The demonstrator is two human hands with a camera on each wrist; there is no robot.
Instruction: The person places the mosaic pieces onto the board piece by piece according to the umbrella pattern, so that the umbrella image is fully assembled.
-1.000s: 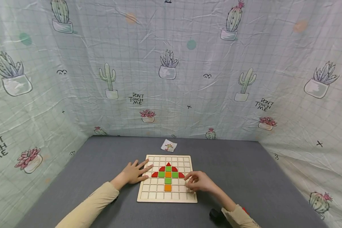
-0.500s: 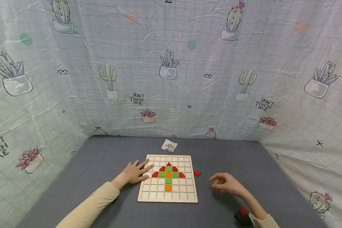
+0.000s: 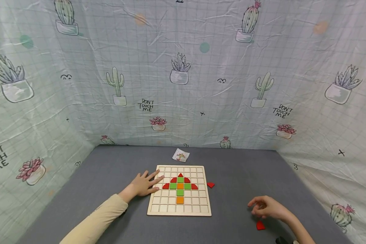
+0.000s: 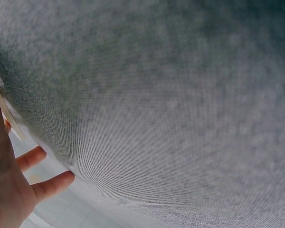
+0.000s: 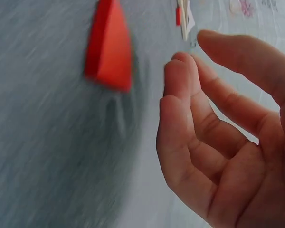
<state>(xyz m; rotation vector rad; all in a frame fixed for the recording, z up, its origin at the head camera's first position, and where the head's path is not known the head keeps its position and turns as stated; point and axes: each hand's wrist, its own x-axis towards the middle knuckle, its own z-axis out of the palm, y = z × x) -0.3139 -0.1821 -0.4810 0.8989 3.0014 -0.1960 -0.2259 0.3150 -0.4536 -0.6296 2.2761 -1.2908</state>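
Observation:
A wooden grid board (image 3: pixel 158 208) lies on the grey table, carrying green and orange squares and red curved and triangular pieces set in a symmetrical figure. My left hand (image 3: pixel 141 184) rests with spread fingers on the board's left edge. Out to the right, my right hand (image 3: pixel 269 207) hovers above the table with loosely bent fingers and holds nothing. Just below it lies a red piece (image 3: pixel 260 225), large in the right wrist view as a thick red block (image 5: pixel 111 52) apart from the fingertips. A second red piece (image 3: pixel 211 185) lies by the board's right edge.
Behind the board lies a small paper card (image 3: pixel 181 155) with a coloured pattern on a grid. A cactus-print curtain (image 3: pixel 183 128) encloses the back and sides of the table (image 3: pixel 134 223). Part of a black wrist strap (image 3: pixel 281 240) shows at the bottom right.
My right hand has moved from the board's right side outward and toward me. The red piece beside the board and the one near my hand have come into fuller view. My left hand stays put.

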